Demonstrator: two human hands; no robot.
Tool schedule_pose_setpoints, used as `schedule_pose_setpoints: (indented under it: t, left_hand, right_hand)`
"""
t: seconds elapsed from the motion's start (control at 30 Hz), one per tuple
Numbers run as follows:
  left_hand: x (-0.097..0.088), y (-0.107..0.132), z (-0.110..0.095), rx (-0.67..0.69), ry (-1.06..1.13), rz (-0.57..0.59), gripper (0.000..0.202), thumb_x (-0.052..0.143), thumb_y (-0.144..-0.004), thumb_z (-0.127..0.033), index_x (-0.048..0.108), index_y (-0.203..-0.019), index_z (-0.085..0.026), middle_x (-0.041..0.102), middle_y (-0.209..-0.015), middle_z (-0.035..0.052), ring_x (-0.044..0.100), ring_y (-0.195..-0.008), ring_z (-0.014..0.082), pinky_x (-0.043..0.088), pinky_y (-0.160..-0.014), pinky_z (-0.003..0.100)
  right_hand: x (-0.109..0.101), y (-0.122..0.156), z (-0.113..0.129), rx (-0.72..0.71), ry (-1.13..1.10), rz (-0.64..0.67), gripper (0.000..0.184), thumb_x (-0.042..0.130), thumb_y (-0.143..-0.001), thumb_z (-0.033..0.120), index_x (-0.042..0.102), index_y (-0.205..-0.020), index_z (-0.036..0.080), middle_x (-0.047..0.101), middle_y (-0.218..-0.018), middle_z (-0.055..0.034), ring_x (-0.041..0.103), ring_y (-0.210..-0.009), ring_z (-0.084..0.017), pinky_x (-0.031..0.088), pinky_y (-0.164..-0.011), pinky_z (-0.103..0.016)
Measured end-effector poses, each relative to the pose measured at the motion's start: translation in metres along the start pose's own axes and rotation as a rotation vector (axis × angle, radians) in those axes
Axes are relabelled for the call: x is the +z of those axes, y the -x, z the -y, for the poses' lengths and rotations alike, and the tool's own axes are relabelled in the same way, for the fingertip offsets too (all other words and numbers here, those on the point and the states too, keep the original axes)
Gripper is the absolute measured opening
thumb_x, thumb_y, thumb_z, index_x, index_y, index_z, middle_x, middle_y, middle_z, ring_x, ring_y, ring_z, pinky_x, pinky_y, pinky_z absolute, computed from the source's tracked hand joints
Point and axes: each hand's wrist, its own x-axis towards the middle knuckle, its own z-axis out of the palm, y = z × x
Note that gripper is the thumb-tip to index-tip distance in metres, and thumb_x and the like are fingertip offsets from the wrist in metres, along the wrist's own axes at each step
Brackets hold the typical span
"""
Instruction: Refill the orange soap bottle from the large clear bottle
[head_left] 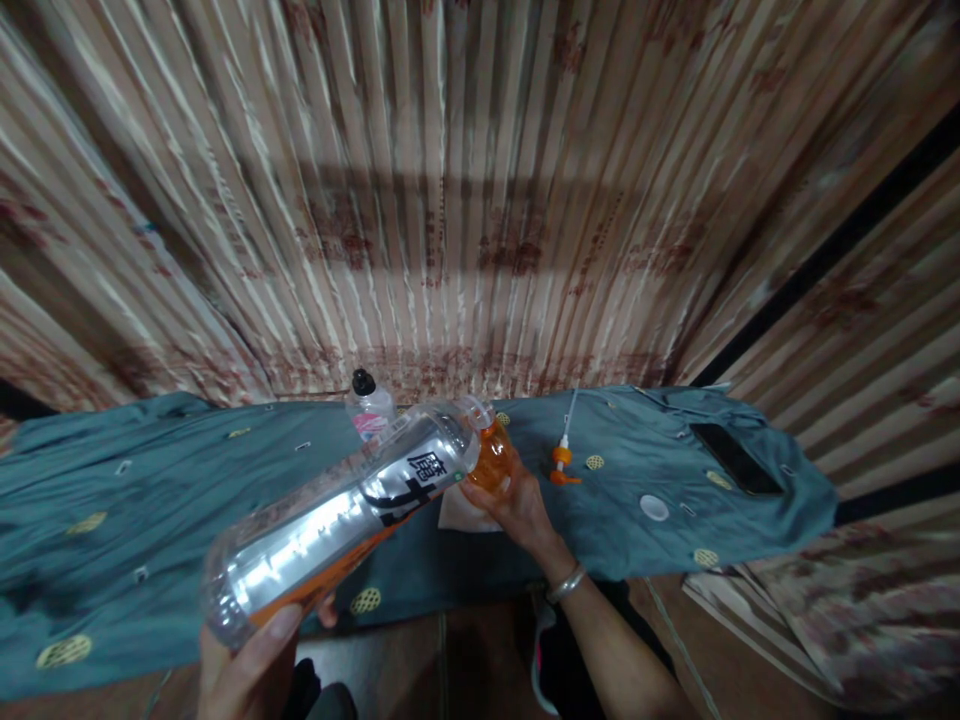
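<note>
1. Left grip [251, 655]: curled around the base end of a large clear bottle [337, 515], thumb on the near side.
2. Right grip [521, 510]: wrapped around a small orange bottle [491, 460].
3. Both bottles are above the worktop [615, 540]; the large one slants, its neck end at the orange one's top. Contact there is unclear.
4. An orange pump head [561, 456] lies near the right grip.

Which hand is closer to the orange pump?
Right: the right hand is just left of the orange pump; the left hand is farther left, holding the big bottle.
</note>
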Motion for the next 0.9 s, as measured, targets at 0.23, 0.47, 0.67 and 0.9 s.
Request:
schedule_pose_setpoints:
  t: [0.23, 0.47, 0.67, 0.9]
  left_hand:
    - [0.005, 0.003, -0.005, 0.003, 0.043, -0.022, 0.081, 0.114, -0.06, -0.057, 0.084, -0.13, -0.033, 0.089, -0.113, 0.0019, 0.069, -0.066, 0.0234, 0.058, -0.053, 0.038]
    - [0.003, -0.001, -0.002, 0.028, 0.009, 0.047, 0.087, 0.109, -0.066, -0.062, 0.08, -0.141, -0.028, 0.082, -0.081, -0.0018, 0.064, -0.056, 0.0203, 0.056, -0.059, 0.036]
    - [-0.002, -0.004, 0.006, 0.058, 0.023, 0.031, 0.095, 0.11, -0.064, -0.064, 0.079, -0.146, -0.027, 0.086, -0.088, 0.0009, 0.063, -0.052, 0.021, 0.054, -0.05, 0.036]
    - [-0.001, -0.004, 0.006, 0.045, 0.053, 0.019, 0.087, 0.109, -0.064, -0.056, 0.079, -0.14, -0.027, 0.088, -0.092, 0.0025, 0.064, -0.052, 0.0207, 0.053, -0.048, 0.036]
  right_hand:
    - [-0.002, 0.002, -0.001, -0.012, 0.025, -0.014, 0.074, 0.1, -0.083, 0.038, 0.082, -0.155, 0.03, 0.096, -0.136, -0.0131, 0.093, -0.128, -0.044, 0.075, -0.118, -0.067]
    - [-0.002, 0.002, -0.001, -0.009, 0.019, -0.004, 0.075, 0.1, -0.085, 0.041, 0.081, -0.156, 0.03, 0.095, -0.14, -0.0127, 0.092, -0.134, -0.045, 0.074, -0.121, -0.066]
    - [-0.002, 0.002, -0.002, 0.0, 0.016, -0.017, 0.075, 0.1, -0.084, 0.045, 0.081, -0.155, 0.028, 0.095, -0.14, -0.0135, 0.092, -0.133, -0.045, 0.072, -0.122, -0.068]
    - [-0.004, 0.002, 0.005, -0.007, 0.036, 0.003, 0.073, 0.096, -0.084, 0.045, 0.081, -0.153, 0.027, 0.095, -0.141, -0.0158, 0.092, -0.133, -0.046, 0.074, -0.119, -0.068]
